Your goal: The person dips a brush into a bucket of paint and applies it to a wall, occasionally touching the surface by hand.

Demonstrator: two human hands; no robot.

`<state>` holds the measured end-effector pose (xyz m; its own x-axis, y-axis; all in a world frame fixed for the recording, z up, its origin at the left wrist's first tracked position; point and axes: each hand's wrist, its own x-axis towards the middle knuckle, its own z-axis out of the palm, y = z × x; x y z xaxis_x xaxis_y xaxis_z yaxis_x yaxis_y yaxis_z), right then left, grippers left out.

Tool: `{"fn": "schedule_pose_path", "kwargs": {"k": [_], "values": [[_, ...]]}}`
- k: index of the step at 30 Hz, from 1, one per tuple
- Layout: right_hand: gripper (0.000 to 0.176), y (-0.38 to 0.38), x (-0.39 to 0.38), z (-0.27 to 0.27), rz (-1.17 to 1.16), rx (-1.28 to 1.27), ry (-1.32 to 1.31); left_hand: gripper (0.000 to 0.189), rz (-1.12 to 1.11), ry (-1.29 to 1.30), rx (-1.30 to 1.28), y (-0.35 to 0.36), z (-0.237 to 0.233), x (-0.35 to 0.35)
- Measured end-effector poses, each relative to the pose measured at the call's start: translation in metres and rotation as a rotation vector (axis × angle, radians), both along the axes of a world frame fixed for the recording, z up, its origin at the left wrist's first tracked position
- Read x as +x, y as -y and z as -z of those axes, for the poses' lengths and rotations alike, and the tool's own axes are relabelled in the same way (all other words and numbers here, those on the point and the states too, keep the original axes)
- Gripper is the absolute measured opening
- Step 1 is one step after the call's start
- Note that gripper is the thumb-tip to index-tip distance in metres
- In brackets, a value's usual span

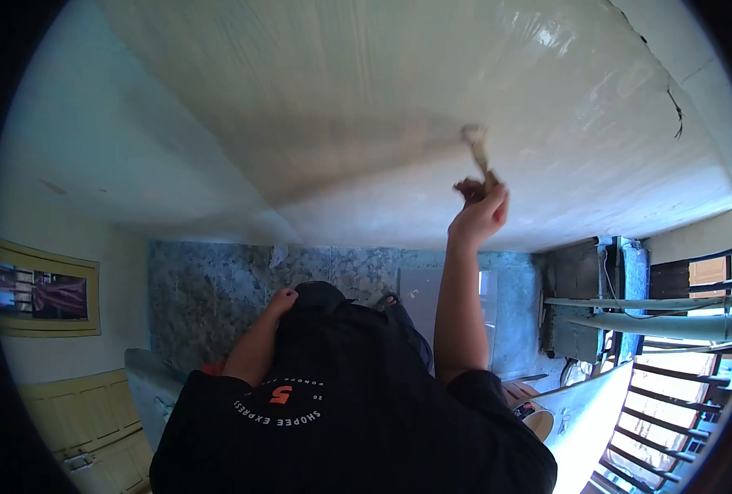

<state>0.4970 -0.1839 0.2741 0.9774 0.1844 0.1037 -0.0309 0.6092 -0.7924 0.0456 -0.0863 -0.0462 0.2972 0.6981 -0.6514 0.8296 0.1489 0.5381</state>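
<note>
A paintbrush [476, 146] with pale bristles is gripped by its handle in my right hand [481, 212], which is raised with the arm stretched out. Its bristle end is at the pale wall [366, 90] and looks blurred; wet, glossy streaks show on the wall's upper right. My left hand [283, 300] is down beside my dark-clothed leg [321, 296], its fingers curled into a loose fist. Nothing shows in it, and its palm side is hidden.
Below the wall lies a stained grey-blue floor [209, 288], with a pale flat panel [422, 288] on it. A bucket [539, 424] stands at lower right, near a barred window [662, 412]. Wires [676, 111] stick out of the wall. A yellow door [82, 412] is at left.
</note>
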Motion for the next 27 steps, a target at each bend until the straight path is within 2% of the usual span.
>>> {"fn": "schedule_pose_path", "kwargs": {"k": [2, 3, 5, 7, 11, 15, 17, 19, 22, 25, 27], "values": [[0.035, 0.009, -0.01, 0.054, 0.027, -0.181, -0.12, 0.032, -0.028, -0.015, 0.056, -0.005, 0.003, -0.003], [0.035, 0.016, -0.018, 0.074, -0.009, -0.185, -0.214, 0.032, -0.033, -0.012, 0.06, -0.008, -0.001, -0.005], [0.034, 0.026, -0.042, 0.085, -0.01, -0.256, -0.274, 0.032, 0.034, -0.078, 0.135, -0.008, -0.019, -0.005], [0.034, 0.02, -0.055, 0.086, -0.005, -0.285, -0.291, 0.032, 0.024, -0.068, 0.071, -0.007, -0.033, -0.006], [0.034, -0.026, -0.065, 0.032, -0.023, -0.104, -0.179, 0.033, 0.139, -0.049, -0.02, -0.024, 0.001, -0.042], [0.039, -0.048, -0.072, -0.06, 0.022, 0.129, -0.049, 0.033, 0.176, -0.085, -0.077, -0.05, -0.012, -0.057], [0.04, -0.046, -0.079, -0.081, 0.049, 0.165, -0.008, 0.033, 0.01, 0.03, -0.191, -0.065, -0.011, -0.074], [0.04, -0.042, -0.085, -0.087, 0.1, 0.32, 0.035, 0.034, 0.021, 0.006, -0.189, -0.08, -0.011, -0.091], [0.041, -0.055, -0.09, -0.048, 0.148, 0.181, 0.012, 0.034, 0.071, -0.066, -0.135, -0.085, -0.014, -0.115], [0.037, -0.069, -0.098, 0.042, 0.137, 0.025, -0.138, 0.036, 0.186, -0.117, -0.059, -0.096, 0.005, -0.151], [0.033, -0.068, -0.109, 0.099, 0.19, -0.104, -0.289, 0.037, 0.043, 0.006, -0.285, -0.106, 0.04, -0.183]]}}
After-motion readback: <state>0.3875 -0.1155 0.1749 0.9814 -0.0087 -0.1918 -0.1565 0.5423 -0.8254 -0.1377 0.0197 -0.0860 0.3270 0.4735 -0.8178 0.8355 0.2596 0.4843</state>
